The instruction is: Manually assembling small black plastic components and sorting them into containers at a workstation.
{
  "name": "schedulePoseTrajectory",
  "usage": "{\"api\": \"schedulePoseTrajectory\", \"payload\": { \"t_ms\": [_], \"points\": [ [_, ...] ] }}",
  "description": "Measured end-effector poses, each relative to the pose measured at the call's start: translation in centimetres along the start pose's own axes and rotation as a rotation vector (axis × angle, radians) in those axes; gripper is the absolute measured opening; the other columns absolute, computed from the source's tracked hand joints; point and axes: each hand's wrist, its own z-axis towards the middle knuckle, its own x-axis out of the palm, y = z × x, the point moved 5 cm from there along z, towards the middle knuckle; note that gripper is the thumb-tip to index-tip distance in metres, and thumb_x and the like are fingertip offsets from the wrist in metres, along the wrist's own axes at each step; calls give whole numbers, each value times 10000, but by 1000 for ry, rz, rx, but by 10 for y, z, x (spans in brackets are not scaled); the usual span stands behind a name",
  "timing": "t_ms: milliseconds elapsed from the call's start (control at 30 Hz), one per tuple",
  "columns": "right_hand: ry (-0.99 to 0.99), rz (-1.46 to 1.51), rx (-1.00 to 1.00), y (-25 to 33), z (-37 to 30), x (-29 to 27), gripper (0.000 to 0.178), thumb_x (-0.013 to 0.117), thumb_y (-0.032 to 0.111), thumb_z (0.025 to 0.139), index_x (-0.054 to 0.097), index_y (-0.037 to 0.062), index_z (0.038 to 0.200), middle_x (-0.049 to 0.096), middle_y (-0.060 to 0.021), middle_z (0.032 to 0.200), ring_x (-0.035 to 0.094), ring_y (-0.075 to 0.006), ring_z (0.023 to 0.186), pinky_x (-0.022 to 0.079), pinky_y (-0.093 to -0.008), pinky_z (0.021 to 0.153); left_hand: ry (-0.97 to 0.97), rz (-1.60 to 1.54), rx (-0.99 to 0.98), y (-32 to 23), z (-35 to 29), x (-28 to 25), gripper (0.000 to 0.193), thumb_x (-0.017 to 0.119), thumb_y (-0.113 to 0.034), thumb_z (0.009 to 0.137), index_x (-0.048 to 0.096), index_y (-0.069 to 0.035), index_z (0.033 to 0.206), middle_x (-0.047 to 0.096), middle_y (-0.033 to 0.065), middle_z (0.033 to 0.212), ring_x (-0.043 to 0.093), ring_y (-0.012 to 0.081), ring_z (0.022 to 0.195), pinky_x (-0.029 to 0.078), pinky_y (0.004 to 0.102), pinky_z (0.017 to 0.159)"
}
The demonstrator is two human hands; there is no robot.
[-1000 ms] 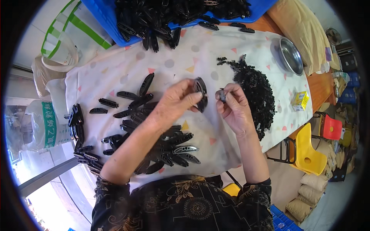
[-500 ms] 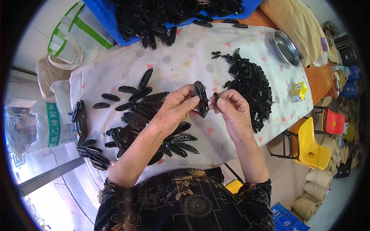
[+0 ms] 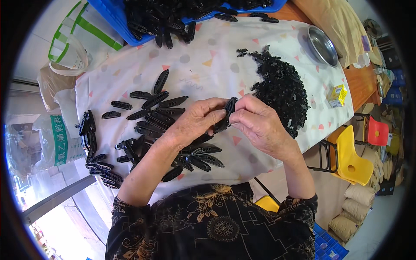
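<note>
My left hand grips a long, curved black plastic part between thumb and fingers, above the middle of the cloth. Close against it, my right hand is closed in a pinch at the part's right side. The small black piece in that pinch is hidden by the fingers. Beside and beneath my left forearm lies a loose heap of similar long black parts. To the right of my right hand spreads a pile of small black plastic pieces.
A blue crate full of black parts stands at the far edge of the patterned tablecloth. A steel bowl and a yellow box sit at the right. More long parts line the left edge. Yellow chair beyond the table.
My right hand has moved left and up against the long black part, bringing the small piece to it. The long part is now tilted and more covered by my fingers. The view has shifted slightly.
</note>
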Motion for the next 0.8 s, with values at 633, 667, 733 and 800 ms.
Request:
{"api": "schedulePoseTrajectory", "payload": {
  "t_ms": [633,667,733,800],
  "points": [
    [-238,1023,556,-59,6,66,460,658,26,847,479,-5,1270,633,-63,1054,598,-139,967,472,-280,877,-174,198,184,9,-1,-10,699,546,75,846,239,-109,1446,606,74,963,554,102,825,484,271,730],
    [-253,1035,571,-62,8,68,437,657,19,846,496,-6,1252,632,-59,1054,599,-137,961,475,-279,870,-224,204,224,7,1,-13,694,536,86,845,244,-110,1444,606,72,960,555,102,814,481,269,723],
    [-296,1069,585,-62,13,69,363,649,-5,843,541,-4,1190,629,-47,1023,597,-120,920,485,-256,825,-195,201,177,3,4,-17,682,526,95,841,258,-111,1434,610,75,948,556,101,797,477,266,720],
    [-321,1046,579,-64,19,71,344,649,-9,842,546,-3,1171,619,-34,991,591,-108,893,486,-243,800,-163,194,130,3,8,-22,671,517,105,838,272,-111,1424,613,77,936,557,101,780,473,262,718]
  ]
}}
